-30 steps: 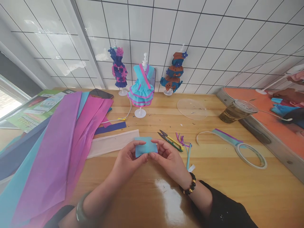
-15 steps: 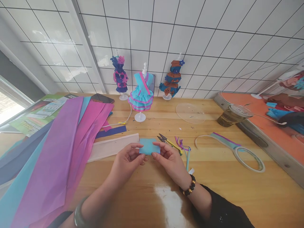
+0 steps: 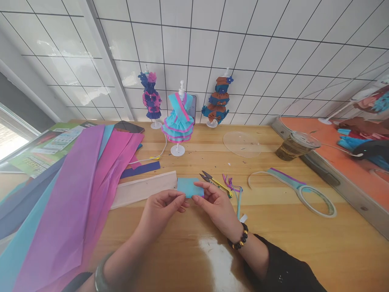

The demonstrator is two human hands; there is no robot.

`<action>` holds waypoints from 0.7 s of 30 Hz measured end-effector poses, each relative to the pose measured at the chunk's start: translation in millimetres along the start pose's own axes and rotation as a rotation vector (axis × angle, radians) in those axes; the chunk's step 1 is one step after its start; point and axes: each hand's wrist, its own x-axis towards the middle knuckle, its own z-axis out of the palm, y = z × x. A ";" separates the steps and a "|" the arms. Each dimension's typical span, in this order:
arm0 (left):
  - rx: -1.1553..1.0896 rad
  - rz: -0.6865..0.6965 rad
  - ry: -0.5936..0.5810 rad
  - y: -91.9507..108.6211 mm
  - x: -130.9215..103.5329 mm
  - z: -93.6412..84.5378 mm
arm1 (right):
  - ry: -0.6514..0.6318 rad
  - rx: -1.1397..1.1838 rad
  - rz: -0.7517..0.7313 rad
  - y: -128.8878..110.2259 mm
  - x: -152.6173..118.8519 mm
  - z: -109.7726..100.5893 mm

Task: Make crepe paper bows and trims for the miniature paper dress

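A small light blue piece (image 3: pixel 187 186) is held between both hands above the wooden table. My left hand (image 3: pixel 164 207) pinches its lower left corner between thumb and index finger. My right hand (image 3: pixel 217 207) grips the right side, thumb below and fingers above; a bit of purple shows at that lower edge. Behind my right hand lie yellow-handled snips (image 3: pixel 217 183) with dark blades. Purple and light blue scraps (image 3: pixel 232 184) rest just right of the snips. A pale strip (image 3: pixel 146 188) lies flat to the left of the blue piece.
Three small dressed mannequins, the middle one in a blue and pink dress (image 3: pixel 179 117), stand at the back. Coloured sheets (image 3: pixel 67 194) cover the left side. A tape roll (image 3: pixel 317 200), a clear disc (image 3: pixel 241 144) and a cup (image 3: pixel 296 146) are on the right.
My left hand's fingertips have moved down from the piece's left edge to its lower corner and closed in a pinch. The whole view has shifted slightly.
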 end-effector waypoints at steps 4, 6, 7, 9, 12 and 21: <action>-0.024 -0.004 0.009 -2.2 0.9 -1.1 | 0.005 0.005 -0.006 0.6 0.0 0.6; -0.042 -0.008 0.014 -4.1 0.9 -1.5 | 0.008 0.015 -0.004 0.6 -0.1 0.9; -0.055 -0.010 0.017 -5.0 0.8 -1.5 | 0.010 0.022 -0.003 0.6 -0.2 0.9; -0.082 -0.011 0.027 -6.3 0.6 -1.3 | 0.014 0.036 -0.001 0.7 -0.3 1.0; -0.106 -0.010 0.032 -6.4 0.6 -0.9 | 0.014 0.046 -0.006 1.0 -0.4 0.9; -0.099 -0.007 -0.019 -3.6 1.1 2.6 | 0.008 0.046 -0.008 0.6 -0.2 0.6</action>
